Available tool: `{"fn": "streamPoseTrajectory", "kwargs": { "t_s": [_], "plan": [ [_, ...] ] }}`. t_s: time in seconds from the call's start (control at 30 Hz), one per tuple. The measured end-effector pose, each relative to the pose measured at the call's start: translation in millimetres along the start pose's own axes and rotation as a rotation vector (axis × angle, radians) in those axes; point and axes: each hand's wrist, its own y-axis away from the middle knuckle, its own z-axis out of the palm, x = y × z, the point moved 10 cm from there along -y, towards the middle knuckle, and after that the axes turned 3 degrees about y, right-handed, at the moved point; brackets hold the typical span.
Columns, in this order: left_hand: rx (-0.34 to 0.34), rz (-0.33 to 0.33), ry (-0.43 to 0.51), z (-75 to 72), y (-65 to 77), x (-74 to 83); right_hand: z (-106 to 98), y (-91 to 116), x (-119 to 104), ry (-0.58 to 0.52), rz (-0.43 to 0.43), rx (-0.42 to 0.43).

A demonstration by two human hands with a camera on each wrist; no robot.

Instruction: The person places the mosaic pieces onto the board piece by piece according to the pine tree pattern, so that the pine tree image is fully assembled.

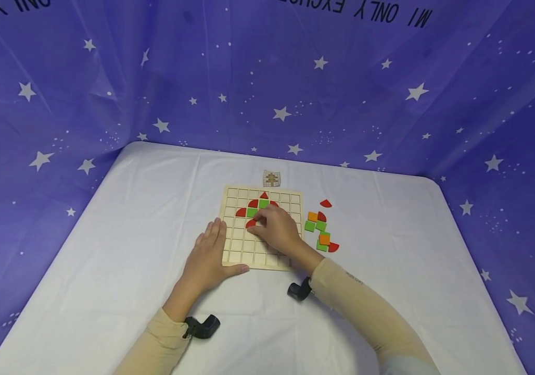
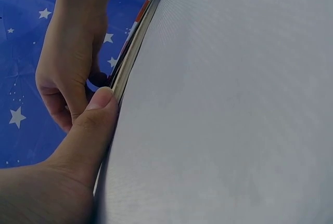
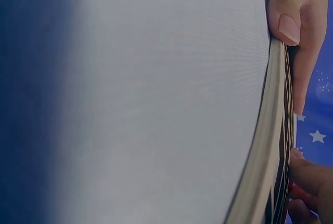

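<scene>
A light wooden grid board (image 1: 237,251) lies flat on the white table. My left hand (image 1: 205,260) rests at its near left corner, fingers straight along the left edge and thumb (image 2: 86,130) along the near edge. Over the middle of the board, my right hand (image 1: 277,228) pinches a red quarter-circle piece (image 1: 251,224) between thumb and fingertips. Beyond it are a red triangle (image 1: 264,196), more red quarter-circles (image 1: 241,212) and green squares (image 1: 252,213) set in the cells. The right hand hides part of the board's middle and right side.
Right of the board lie loose pieces: orange squares (image 1: 325,239), green squares (image 1: 310,226) and red quarter-circles (image 1: 326,203), some overlapping. A small pattern card (image 1: 271,178) lies behind the board. Purple star-printed cloth (image 1: 249,78) surrounds the white table (image 1: 164,192).
</scene>
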Motion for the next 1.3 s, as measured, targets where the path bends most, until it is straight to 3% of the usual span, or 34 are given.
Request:
{"fn": "streamPoseTrajectory", "kwargs": {
  "t_s": [0.3,0.9,1.3],
  "plan": [
    [-0.013,-0.011,0.012,2.5,-0.9,-2.7,2,-1,5,-0.02,0.031,-0.015],
    [0.003,0.002,0.0,1.6,-1.3,-1.2,0,1,-1,0.067,-0.038,-0.024],
    [-0.003,-0.005,0.002,1.6,-1.6,-1.7,-12,8,1,0.058,-0.049,0.006]
  ]
}}
